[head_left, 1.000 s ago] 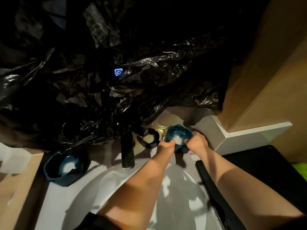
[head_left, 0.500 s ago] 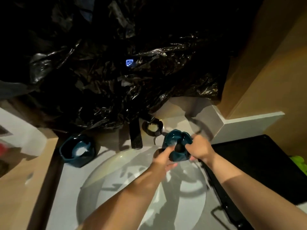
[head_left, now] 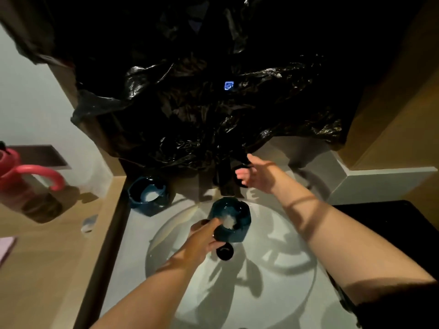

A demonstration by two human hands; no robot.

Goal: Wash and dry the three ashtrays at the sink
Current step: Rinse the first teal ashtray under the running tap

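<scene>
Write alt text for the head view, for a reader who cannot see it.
The left hand holds a dark teal glazed ashtray over the round white basin, below a black faucet. The open right hand reaches beside the faucet; a second teal ashtray sits left of it.

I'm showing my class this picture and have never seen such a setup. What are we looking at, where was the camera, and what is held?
No machine here: a person's two bare arms, filmed by one camera worn on the head, looking down at a white basin. The left hand grips a dark teal ashtray over the basin, by the black tap. The right hand, fingers straight, reaches beside the tap and holds nothing. A second teal ashtray sits on the counter left of the basin. Crumpled black plastic hangs behind.
</scene>
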